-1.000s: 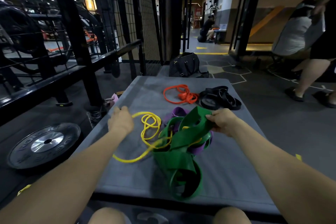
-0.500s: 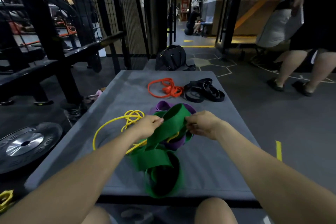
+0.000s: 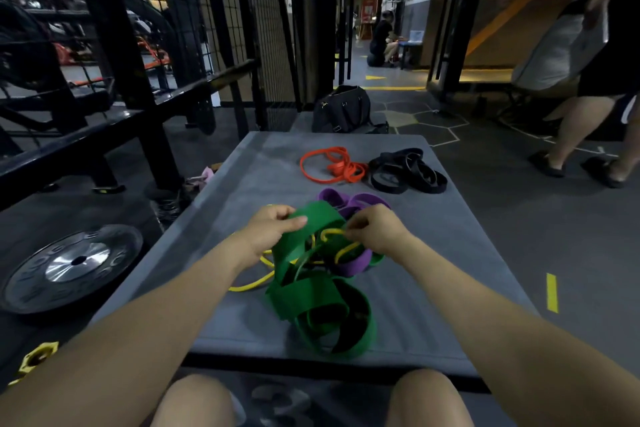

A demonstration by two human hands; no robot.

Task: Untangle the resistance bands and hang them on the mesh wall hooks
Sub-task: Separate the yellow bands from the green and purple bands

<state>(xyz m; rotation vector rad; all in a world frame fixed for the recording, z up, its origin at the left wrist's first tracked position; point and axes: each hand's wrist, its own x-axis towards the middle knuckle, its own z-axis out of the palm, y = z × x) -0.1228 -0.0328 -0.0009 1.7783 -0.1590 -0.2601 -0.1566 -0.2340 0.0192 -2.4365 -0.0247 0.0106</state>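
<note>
A tangle of bands lies on the grey mat [image 3: 433, 253] in front of me. The wide green band [image 3: 311, 302] loops through a thin yellow band [image 3: 249, 284] and a purple band [image 3: 349, 265]. My left hand [image 3: 273, 227] pinches the upper fold of the green band. My right hand [image 3: 375, 227] pinches a loop of the yellow band just beside it. An orange band [image 3: 332, 165] and a black band [image 3: 405, 172] lie apart at the mat's far end. The mesh wall [image 3: 239, 10] stands beyond on the left; I see no hooks.
A weight plate [image 3: 69, 265] lies on the floor left of the mat. A black rack [image 3: 114, 107] runs along the left. A black bag [image 3: 343, 109] sits past the mat's far edge. A person's legs [image 3: 585, 135] stand at the right.
My left hand let go of the yellow band and came over to grip the green band. My right hand shifted from the green band to the yellow loop. The yellow band has been drawn into the tangle.
</note>
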